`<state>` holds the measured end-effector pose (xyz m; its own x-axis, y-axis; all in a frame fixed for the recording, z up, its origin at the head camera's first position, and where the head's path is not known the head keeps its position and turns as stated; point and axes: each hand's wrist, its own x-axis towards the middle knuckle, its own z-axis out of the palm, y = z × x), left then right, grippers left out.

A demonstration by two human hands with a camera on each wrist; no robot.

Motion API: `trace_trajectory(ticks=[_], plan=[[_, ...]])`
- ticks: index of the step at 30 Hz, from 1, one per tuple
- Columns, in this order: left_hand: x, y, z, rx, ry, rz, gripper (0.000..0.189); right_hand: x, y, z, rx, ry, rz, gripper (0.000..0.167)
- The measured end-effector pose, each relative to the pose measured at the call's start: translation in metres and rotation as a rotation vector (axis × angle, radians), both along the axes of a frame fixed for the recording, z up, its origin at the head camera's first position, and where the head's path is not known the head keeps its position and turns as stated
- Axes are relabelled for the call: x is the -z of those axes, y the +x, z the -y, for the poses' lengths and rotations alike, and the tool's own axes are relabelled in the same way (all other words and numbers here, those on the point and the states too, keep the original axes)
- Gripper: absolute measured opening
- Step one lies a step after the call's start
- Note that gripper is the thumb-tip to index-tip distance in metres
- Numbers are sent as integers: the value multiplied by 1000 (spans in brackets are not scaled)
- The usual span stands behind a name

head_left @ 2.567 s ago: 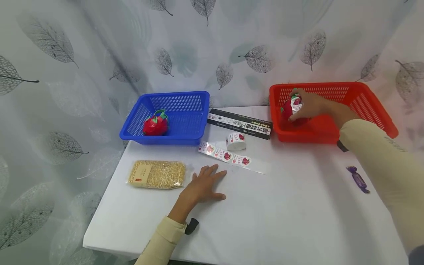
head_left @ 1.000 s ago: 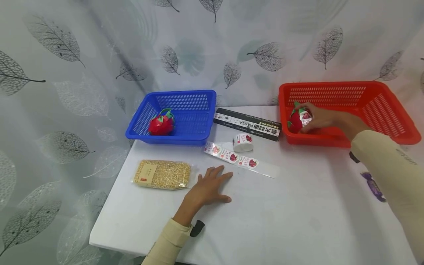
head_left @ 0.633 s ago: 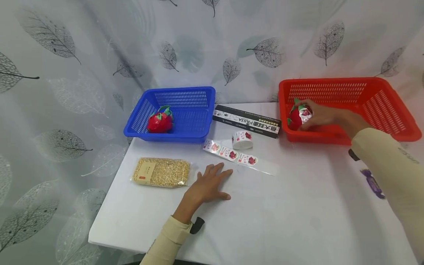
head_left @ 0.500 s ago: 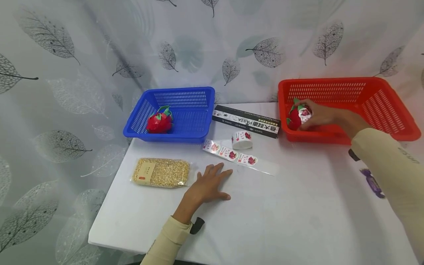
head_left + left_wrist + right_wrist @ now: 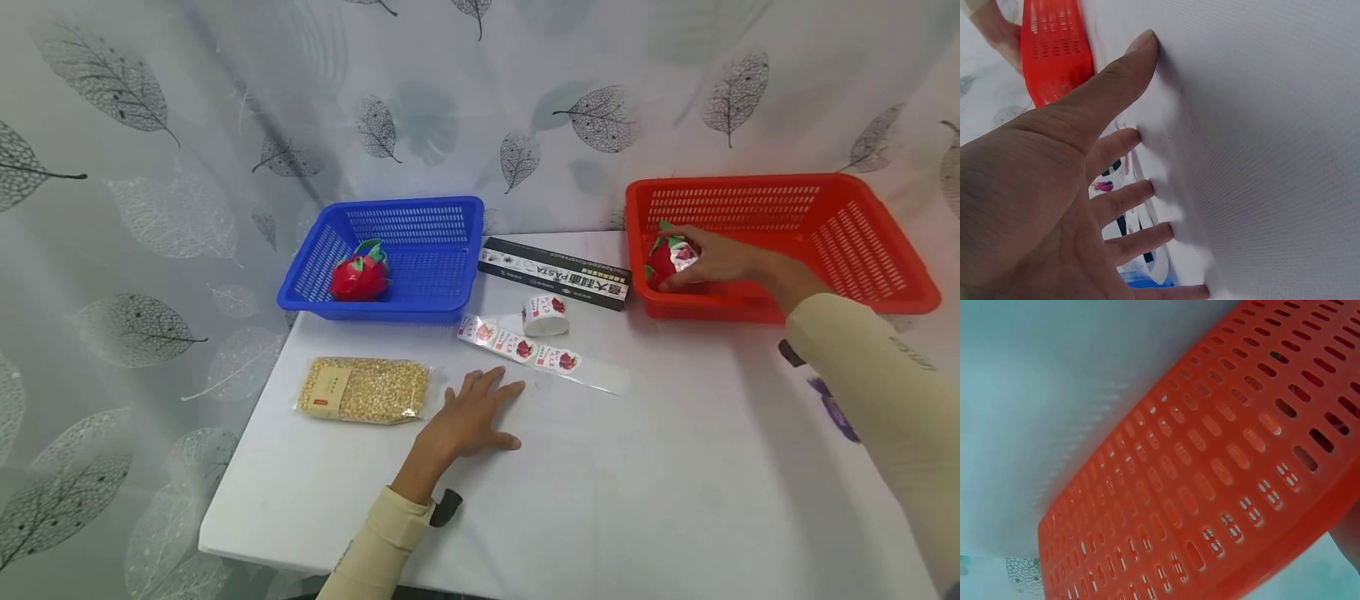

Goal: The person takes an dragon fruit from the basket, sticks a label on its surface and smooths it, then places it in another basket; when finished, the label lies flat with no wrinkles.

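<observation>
My right hand (image 5: 708,254) grips a red dragon fruit (image 5: 658,265) with green leaf tips, inside the left end of the red basket (image 5: 712,310). Its thumb lies on the near side, the fingers at the far side. A shiny label (image 5: 682,253) shows on the fruit. In the right wrist view the slotted basket wall (image 5: 1179,481) hides most of the hand and fruit. My left hand (image 5: 468,421) rests fingertips-down on the white table, fingers spread, holding nothing. Its fingertips are just short of a strip of dragon fruit stickers (image 5: 525,350).
A second dragon fruit (image 5: 358,277) lies in the blue basket (image 5: 435,279). Between the baskets are a black and white pasta box (image 5: 555,273) and a sticker roll (image 5: 546,317). A bag of yellow grains (image 5: 382,390) lies left; a purple-wrapped candy (image 5: 834,410) lies right, partly behind the sleeve.
My right hand has lowered the dragon fruit deeper into the red basket, then stayed there with it. The left hand keeps its place. The head view has shifted slightly.
</observation>
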<state>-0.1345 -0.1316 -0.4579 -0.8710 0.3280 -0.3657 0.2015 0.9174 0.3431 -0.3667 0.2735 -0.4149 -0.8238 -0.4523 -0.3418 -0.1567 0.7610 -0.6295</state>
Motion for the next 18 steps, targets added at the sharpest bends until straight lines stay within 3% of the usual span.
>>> trace_trajectory(ticks=[7,13,18], plan=[[1,0,3,0,2,1,87,-4,2,2,26,0,-36,106],[2,1,5,-3,7,-1,87,-19,6,17,144,-4,-279,91],[3,0,5,3,12,-9,87,-31,12,62,191,-72,-464,75]])
